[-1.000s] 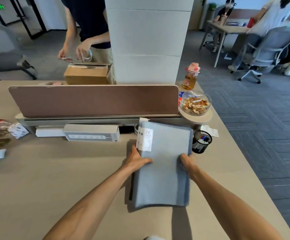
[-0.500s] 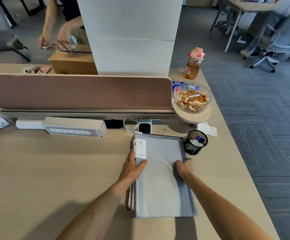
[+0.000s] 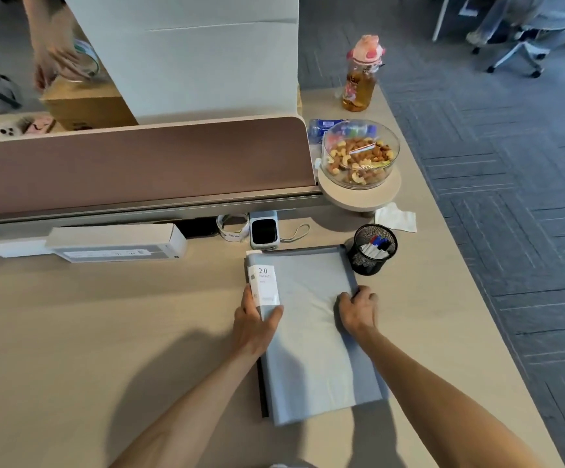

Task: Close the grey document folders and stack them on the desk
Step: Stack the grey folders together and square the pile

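Note:
A stack of closed grey document folders (image 3: 311, 336) lies flat on the beige desk (image 3: 88, 332), right of centre. The top folder carries a white "20" label at its far left corner. My left hand (image 3: 255, 324) grips the stack's left spine edge, thumb on the cover. My right hand (image 3: 357, 310) clasps the right edge, fingers curled over it. A darker folder edge shows under the stack along its left side.
A black mesh pen cup (image 3: 372, 248) stands touching the stack's far right corner. Behind are a small device (image 3: 263, 231), a white power strip (image 3: 115, 243), a brown divider (image 3: 139, 163), a nut bowl (image 3: 360, 155) and a bottle (image 3: 359, 76). The desk's right edge is close.
The folder stack went from tilted up in my hands to lying flat on the desk, a little nearer the pen cup. My view has tipped downward.

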Action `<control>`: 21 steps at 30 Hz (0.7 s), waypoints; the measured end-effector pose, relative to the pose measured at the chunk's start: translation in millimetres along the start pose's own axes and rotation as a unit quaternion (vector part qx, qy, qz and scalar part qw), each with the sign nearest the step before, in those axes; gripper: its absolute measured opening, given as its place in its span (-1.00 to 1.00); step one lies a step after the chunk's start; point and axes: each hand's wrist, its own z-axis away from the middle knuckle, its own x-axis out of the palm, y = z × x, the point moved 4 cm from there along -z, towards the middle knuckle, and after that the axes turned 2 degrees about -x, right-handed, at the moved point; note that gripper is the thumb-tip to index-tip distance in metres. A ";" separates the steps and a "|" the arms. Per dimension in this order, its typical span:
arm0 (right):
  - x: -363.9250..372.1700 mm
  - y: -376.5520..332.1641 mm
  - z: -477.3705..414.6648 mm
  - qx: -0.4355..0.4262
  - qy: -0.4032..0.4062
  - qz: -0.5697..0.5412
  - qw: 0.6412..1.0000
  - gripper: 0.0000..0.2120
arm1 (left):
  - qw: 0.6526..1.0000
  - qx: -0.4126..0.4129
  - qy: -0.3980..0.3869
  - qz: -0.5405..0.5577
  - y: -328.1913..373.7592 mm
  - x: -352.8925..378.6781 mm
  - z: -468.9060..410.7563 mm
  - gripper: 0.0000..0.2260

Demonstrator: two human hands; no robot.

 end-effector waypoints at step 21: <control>-12.3 2.8 -8.6 -0.013 -0.061 0.150 0.987 -0.60 | 0.991 0.042 0.002 -0.125 32.0 0.0 -23.4 -0.29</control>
